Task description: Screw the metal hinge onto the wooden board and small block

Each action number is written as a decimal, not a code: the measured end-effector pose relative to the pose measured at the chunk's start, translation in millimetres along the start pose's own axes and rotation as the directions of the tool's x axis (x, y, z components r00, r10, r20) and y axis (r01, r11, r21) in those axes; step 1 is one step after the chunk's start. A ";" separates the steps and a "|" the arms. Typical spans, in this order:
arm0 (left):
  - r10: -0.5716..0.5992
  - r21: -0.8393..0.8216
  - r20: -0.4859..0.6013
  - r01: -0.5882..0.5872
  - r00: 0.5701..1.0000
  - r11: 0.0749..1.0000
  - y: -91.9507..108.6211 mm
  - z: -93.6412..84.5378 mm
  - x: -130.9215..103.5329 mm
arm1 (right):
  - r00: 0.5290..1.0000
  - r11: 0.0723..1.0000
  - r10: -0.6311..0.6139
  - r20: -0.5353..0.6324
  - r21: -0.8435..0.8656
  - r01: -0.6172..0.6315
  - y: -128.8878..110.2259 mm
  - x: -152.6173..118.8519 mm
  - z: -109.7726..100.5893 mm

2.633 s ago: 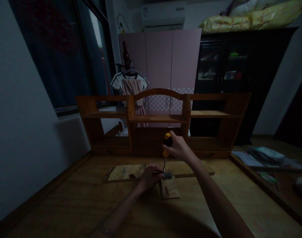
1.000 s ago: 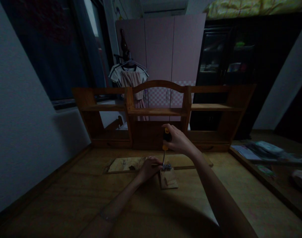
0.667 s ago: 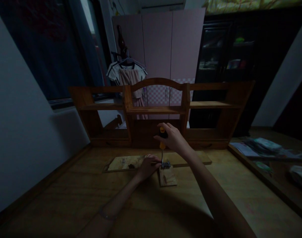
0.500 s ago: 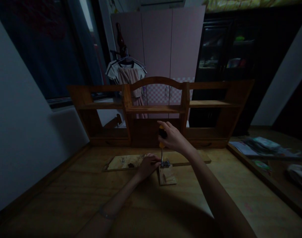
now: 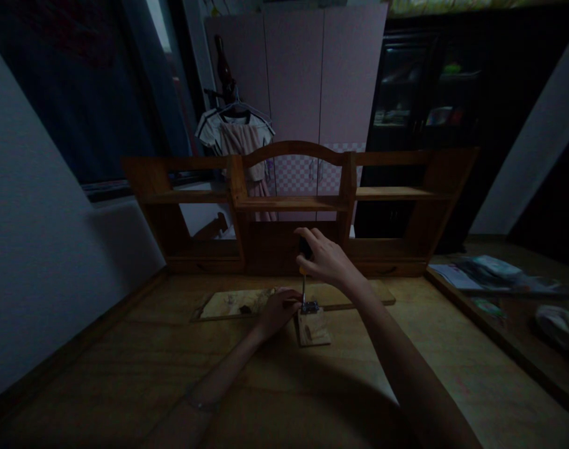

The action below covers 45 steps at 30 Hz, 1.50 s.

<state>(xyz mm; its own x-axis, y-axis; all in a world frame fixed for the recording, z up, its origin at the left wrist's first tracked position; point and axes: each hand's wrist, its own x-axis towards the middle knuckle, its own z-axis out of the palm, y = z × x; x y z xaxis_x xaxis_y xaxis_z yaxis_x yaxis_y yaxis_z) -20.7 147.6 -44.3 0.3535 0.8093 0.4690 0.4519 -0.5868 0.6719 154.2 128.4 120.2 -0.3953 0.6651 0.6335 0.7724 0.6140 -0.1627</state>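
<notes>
My right hand [image 5: 322,254] is wrapped round the handle of an upright screwdriver [image 5: 303,285], black and yellow, whose shaft points down. Its tip meets the left side of a small metal hinge [image 5: 310,307]. That hinge lies at the far end of a small wooden piece [image 5: 315,330]. Beside the tip, the fingertips of my left hand [image 5: 278,313] are pressed together at the hinge; what they grip, if anything, is too small to make out. Behind the hands a long wooden board [image 5: 235,303] lies on the wooden table [image 5: 209,355].
A wooden shelf unit [image 5: 293,204] stands along the table's back edge. Papers and plastic bags [image 5: 492,268] lie off to the right. Farther back are a pink wardrobe [image 5: 293,75], hanging clothes [image 5: 240,134] and a dark cabinet [image 5: 406,93].
The view has shifted slightly. My right hand has turned a little on the screwdriver handle, less of whose yellow shows. My left hand remains beside the hinge.
</notes>
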 end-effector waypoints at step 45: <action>0.061 0.140 -0.040 -0.055 0.997 0.989 -10.1 17.5 3.2 | 0.999 0.999 0.001 -0.046 0.046 0.002 -5.4 -0.7 3.3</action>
<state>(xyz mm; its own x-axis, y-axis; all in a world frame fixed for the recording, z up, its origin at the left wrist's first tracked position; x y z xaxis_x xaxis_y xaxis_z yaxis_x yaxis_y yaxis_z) -9.8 155.6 -59.6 0.3470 0.7726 0.5317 0.5423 -0.6278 0.5584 148.7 126.0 118.1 -0.3714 0.6451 0.6678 0.7479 0.6340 -0.1965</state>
